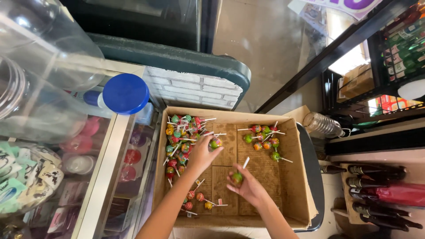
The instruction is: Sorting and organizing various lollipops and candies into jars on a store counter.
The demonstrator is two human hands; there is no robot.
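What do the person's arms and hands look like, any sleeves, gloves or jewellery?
Both arms are bare up to the frame's bottom edge: no sleeves show. The left hand and right hand wear no gloves, and no rings, watch or bracelets are visible. Slim forearms, no markings to be seen.

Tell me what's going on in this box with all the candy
A person is handling lollipops inside an open cardboard box. The left hand holds a wrapped lollipop at its fingertips beside the big pile of lollipops along the box's left side. The right hand holds a green lollipop, stick pointing up, over the bare middle of the box. A smaller cluster lies at the far right, and a few more sit near the front edge.
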